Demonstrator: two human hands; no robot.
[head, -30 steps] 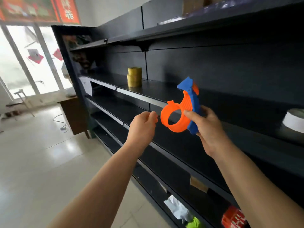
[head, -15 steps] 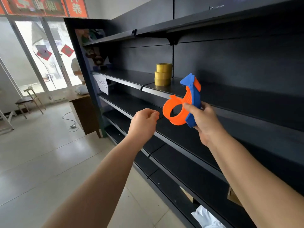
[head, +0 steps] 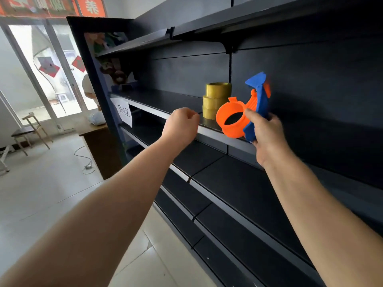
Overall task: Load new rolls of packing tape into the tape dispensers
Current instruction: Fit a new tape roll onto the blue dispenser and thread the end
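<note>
Three yellowish packing-tape rolls (head: 216,99) sit stacked at the dark metal shelf's (head: 213,134) front edge; right hand (head: 267,137) grips the empty orange-and-blue plastic dispenser (head: 244,112) beside them, hub exposed for loading, left hand (head: 182,125) loosely clenched, empty, nearing the stack.

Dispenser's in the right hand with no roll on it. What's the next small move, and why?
Probably reach the left hand forward to take the top roll off the stack on the shelf. The dispenser in the right hand shows a bare orange hub, the left hand is loosely curled, holds nothing, and sits just short of the rolls.
</note>
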